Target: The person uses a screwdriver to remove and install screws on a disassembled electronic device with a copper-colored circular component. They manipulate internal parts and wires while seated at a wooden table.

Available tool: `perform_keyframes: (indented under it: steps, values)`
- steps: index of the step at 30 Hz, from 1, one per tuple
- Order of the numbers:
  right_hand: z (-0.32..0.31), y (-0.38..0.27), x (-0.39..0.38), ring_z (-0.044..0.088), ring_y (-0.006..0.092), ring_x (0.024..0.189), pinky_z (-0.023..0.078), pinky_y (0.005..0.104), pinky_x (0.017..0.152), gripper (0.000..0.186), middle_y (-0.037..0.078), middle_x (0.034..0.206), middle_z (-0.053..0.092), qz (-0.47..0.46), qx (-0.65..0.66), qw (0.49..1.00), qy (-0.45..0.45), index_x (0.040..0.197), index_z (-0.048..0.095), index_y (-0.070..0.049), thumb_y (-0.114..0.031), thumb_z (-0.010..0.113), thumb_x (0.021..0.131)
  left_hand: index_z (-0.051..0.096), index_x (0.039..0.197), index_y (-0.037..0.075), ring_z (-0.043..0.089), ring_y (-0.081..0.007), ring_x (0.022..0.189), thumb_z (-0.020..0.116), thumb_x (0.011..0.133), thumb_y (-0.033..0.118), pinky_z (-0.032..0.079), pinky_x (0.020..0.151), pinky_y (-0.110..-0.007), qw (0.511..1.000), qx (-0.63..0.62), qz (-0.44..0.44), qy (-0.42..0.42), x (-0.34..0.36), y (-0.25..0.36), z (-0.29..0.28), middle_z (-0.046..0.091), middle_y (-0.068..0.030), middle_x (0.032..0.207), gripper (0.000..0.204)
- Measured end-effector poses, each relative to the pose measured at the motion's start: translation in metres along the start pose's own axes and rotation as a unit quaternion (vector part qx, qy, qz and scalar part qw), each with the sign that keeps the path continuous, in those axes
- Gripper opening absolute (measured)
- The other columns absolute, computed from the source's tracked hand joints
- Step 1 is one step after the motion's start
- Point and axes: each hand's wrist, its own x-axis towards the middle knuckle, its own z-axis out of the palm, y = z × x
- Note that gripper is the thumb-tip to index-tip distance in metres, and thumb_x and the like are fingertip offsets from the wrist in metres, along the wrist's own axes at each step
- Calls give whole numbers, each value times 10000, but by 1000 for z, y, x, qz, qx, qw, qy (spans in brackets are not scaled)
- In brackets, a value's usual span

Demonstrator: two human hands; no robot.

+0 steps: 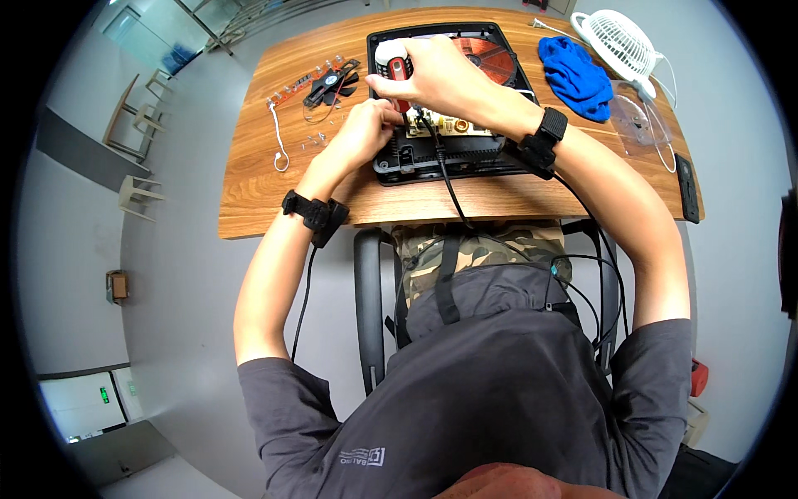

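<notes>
Fingers of the right hand [440, 76] hold an elongated red tool [401, 70] upright over the rectangular black plastic casing [474, 158], perhaps to press; left hand [362, 135] bunched at its left, grasp unclear.

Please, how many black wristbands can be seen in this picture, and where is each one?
2. One wristband is at the wrist of the left hand; the other is at the wrist of the right hand.
</notes>
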Motion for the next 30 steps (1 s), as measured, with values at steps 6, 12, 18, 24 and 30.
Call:
perform_keyframes:
  steps: [6,12,18,24,30]
  values:
    - [5,6,2,713,367,688,572,401,649,444,221,755,708,12,-4,1000,-4,968,726,8,-429,761,894,769,1004,-6,687,-377,1007,678,757,-87,562,914,-421,999,-26,-30,0,1,1,2,728,-200,1053,276]
    - [4,7,4,689,318,643,549,401,624,433,181,711,694,35,0,999,-16,910,707,-5,-438,733,918,765,988,-12,701,-361,983,674,756,-104,575,890,-417,1000,-19,1,17,0,-9,6,735,-192,1035,266]
    - [1,6,5,683,372,658,539,446,641,405,188,692,674,43,14,999,-15,866,674,-36,-434,700,935,745,999,-24,710,-347,981,652,755,-101,554,887,-395,999,-30,-6,23,0,-7,7,719,-193,1011,273]
    - [2,8,6,684,371,660,543,449,646,414,195,699,677,27,3,1000,-14,869,674,-32,-440,698,935,739,1003,-42,714,-346,974,660,759,-109,559,885,-397,999,-31,-14,20,0,-1,4,719,-207,1012,265]
    - [4,7,7,684,366,650,543,442,637,426,196,688,676,27,-3,999,-18,868,678,-28,-448,699,936,755,971,-32,702,-379,968,661,791,-97,573,886,-437,999,-26,1,43,-2,-5,7,736,-204,993,214]
